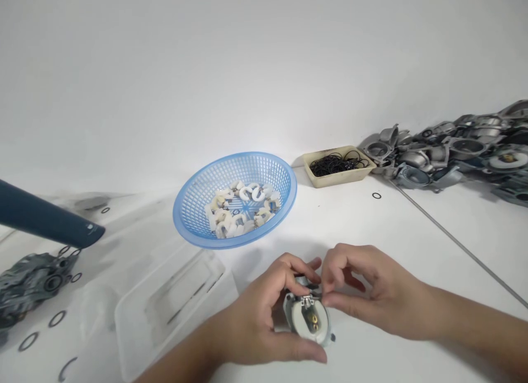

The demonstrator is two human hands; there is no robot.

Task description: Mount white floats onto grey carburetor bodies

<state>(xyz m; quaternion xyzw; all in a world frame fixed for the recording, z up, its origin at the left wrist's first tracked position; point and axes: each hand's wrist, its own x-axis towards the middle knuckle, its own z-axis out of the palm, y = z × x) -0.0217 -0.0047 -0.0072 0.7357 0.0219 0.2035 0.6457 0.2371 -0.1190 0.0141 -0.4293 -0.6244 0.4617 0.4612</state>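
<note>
A grey metal carburetor (pixel 290 311) rests in my left hand (pixel 264 311), with the thumb along its near side and the fingers over its far side. Its open face is turned up and shows a white U-shaped float (pixel 322 317), with brass parts in the gap and a small metal hinge at the far end. My right hand (pixel 371 292) is closed in a pinch at the carburetor's right far edge, beside the hinge. Whatever lies between those fingertips is too small or hidden to make out.
A blue basket (pixel 181 223) holds several white floats. Behind are a cream tray (pixel 330 181) of black rubber rings and a heap of metal carburetor parts (pixel 416 157). At left are a clear plastic lid or tray (pixel 136 311), a dark blue cylinder (pixel 45 215), more carburetors (pixel 31 284) and loose rings.
</note>
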